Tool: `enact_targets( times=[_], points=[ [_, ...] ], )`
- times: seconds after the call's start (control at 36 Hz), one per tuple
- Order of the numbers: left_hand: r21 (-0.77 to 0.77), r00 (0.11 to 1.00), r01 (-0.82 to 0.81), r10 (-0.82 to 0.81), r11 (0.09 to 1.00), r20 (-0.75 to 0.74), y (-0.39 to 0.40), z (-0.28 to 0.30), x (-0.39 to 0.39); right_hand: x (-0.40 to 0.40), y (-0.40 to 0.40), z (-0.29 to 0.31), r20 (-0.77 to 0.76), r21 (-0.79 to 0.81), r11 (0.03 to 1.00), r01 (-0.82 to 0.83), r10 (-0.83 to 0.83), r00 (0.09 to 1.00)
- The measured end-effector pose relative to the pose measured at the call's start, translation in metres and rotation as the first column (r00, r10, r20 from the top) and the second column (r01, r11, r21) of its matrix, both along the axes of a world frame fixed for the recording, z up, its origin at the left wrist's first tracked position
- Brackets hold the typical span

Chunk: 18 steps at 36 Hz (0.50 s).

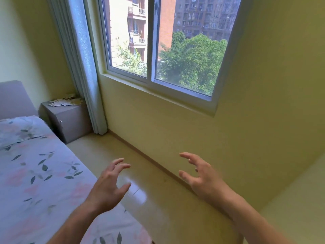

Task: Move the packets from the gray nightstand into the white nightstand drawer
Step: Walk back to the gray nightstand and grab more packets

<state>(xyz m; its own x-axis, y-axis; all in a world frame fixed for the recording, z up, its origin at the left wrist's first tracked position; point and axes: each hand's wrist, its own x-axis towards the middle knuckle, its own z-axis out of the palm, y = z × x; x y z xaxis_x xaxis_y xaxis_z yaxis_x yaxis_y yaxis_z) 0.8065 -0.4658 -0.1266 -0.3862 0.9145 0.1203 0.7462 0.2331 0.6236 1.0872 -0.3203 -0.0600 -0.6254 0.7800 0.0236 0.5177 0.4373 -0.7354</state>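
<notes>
A: Which step does the person seem to be at?

B: It looks like the approach. The left hand (107,185) and the right hand (198,176) are both in the lower middle of the frame, raised over the floor (154,199), fingers spread and a little curved, and they hold nothing. The packets (66,102) lie in a loose heap on the top of the gray nightstand (68,118), at the left of the frame, middle height, well apart from both hands.

A: And the white nightstand drawer?

B: It is not visible in this view, so its place cannot be told.

A: What does the next move ask for, in your opinion?

B: Probably the person must go forward along the gap between the bed (35,173) and the wall, toward the corner beside the curtain (82,67), and then gather the packets (they look thin and flat, pale, maybe paper or foil; too small to say surely). Such light pieces can slide, so gripping several together may need both hands.

A: Other materials?

B: The nightstand is a plain box with matte gray faces. The bed has soft cloth with printed leaves and pink flowers. The floor is smooth and glossy, it reflects the window (158,50).
</notes>
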Motion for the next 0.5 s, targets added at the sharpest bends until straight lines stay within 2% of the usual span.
enact_targets(
  times=[0.22,0.36,0.5],
  points=[
    [0.074,0.995,0.096,-0.098,0.993,0.033,0.15,0.02,0.028,-0.016,0.137,0.008,0.016,0.014,0.999,-0.037,0.037,0.999],
    [0.051,1.0,-0.011,0.01,0.999,0.015,0.223,0.015,-0.002,-0.058,0.232,0.001,0.028,0.018,0.988,-0.151,0.15,0.988],
    [0.008,0.982,-0.189,0.189,0.982,-0.027,0.267,0.014,-0.04,-0.106,0.322,-0.007,0.028,0.012,0.963,-0.268,0.268,0.963]
  ],
)
